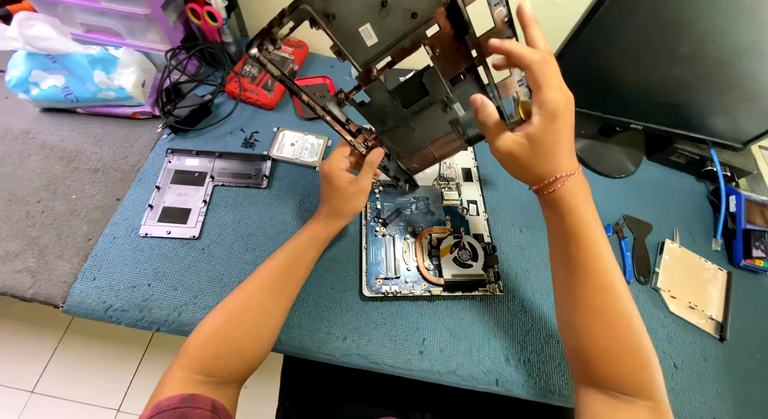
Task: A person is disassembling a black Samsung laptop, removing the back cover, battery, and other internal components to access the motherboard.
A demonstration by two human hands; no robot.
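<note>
Hands gripped the black plastic laptop bottom shell [400,75]: your left hand [346,181] pinched its lower edge, your right hand [528,119] clasped its side, tilting it clear above the exposed blue motherboard with copper heatpipe and fan [428,243] on the blue mat [240,291].

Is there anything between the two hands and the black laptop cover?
Nothing visible: the left hand grips the cover's lower edge and the right hand its side, lifted above the open laptop.
</note>
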